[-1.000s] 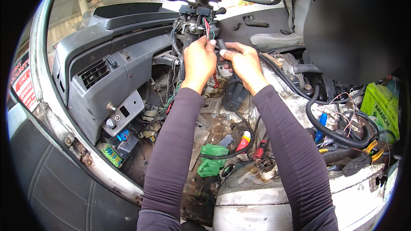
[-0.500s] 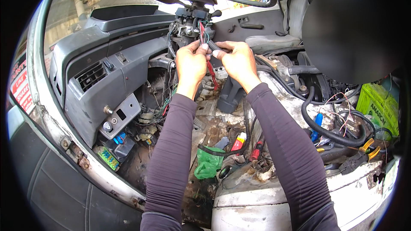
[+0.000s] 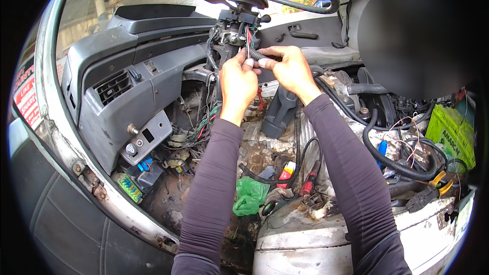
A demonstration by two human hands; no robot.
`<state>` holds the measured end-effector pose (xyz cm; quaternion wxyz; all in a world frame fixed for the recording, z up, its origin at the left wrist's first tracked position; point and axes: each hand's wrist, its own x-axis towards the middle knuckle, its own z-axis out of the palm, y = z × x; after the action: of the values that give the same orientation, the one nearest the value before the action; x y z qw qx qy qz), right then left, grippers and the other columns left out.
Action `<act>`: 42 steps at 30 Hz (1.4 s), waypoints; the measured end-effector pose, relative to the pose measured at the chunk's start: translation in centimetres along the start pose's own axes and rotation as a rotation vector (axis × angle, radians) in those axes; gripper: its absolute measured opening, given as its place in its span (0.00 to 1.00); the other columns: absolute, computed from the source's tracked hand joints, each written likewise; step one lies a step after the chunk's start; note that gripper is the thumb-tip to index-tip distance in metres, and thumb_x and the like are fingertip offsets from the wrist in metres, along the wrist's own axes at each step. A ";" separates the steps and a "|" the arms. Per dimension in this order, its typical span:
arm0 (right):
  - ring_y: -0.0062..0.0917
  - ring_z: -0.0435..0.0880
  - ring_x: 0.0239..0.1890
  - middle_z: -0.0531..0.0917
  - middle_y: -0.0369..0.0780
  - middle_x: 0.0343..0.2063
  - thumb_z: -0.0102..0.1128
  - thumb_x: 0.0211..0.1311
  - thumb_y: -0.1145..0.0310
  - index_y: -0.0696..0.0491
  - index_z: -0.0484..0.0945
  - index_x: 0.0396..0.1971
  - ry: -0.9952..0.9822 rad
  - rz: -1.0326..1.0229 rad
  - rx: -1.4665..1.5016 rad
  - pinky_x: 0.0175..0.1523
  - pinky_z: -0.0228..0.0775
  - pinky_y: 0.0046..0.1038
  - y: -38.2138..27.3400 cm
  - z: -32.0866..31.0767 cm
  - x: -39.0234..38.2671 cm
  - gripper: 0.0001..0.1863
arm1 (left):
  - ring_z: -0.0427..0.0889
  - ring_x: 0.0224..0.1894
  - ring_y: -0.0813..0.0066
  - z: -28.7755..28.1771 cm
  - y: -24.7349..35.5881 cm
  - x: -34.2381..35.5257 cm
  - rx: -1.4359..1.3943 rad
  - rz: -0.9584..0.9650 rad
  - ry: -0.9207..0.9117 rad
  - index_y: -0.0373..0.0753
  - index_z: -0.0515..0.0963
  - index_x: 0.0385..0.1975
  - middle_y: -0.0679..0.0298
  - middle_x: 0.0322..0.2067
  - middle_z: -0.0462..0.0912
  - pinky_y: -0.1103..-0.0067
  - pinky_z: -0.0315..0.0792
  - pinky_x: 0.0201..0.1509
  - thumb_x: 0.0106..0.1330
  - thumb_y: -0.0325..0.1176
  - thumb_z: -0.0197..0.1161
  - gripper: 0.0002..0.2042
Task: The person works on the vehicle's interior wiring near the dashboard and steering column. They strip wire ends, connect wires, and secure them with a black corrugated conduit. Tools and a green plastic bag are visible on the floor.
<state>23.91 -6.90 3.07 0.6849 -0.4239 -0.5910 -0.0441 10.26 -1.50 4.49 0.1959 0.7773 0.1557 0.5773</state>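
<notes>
We've got both hands up at the steering column (image 3: 235, 24) – left hand (image 3: 237, 82) pinching the loose red and green wires (image 3: 248, 40) between thumb and fingertips, right hand (image 3: 288, 67) closed around the end of the black corrugated sleeve (image 3: 259, 55) just beside them. Best bet here is probably keeping the wires bunched tight and straight so they don't snag at the sleeve mouth. The wires look thin and a bit frayed, hanging right under the column – the sleeve's ribbed and bendy.
</notes>
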 end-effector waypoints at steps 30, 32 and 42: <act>0.23 0.88 0.45 0.91 0.44 0.47 0.69 0.63 0.75 0.55 0.86 0.56 -0.107 0.076 0.032 0.55 0.77 0.29 -0.6 0.0 -0.4 0.20 | 0.89 0.34 0.75 -1.4 0.0 -0.4 -0.145 -0.043 0.166 0.25 0.86 0.44 0.53 0.34 0.90 0.81 0.82 0.39 0.65 0.19 0.67 0.09; 0.27 0.89 0.46 0.91 0.48 0.45 0.71 0.62 0.71 0.55 0.87 0.53 -0.059 0.051 -0.018 0.55 0.77 0.30 -0.2 0.6 0.0 0.19 | 0.89 0.31 0.75 -1.2 0.0 -0.8 -0.020 0.028 0.222 0.27 0.88 0.40 0.53 0.32 0.91 0.80 0.81 0.40 0.63 0.21 0.70 0.08; 0.17 0.82 0.34 0.89 0.39 0.39 0.62 0.72 0.74 0.63 0.81 0.59 -0.198 0.114 0.236 0.41 0.77 0.23 -1.8 0.9 -0.6 0.19 | 0.89 0.34 0.78 -1.7 1.0 -1.1 -0.089 -0.059 0.185 0.28 0.87 0.41 0.54 0.34 0.92 0.81 0.81 0.41 0.63 0.22 0.69 0.09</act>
<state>22.03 -7.73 3.48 0.6698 -0.3754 -0.6317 0.1068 8.39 -2.67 4.50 0.2317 0.7063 0.1700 0.6470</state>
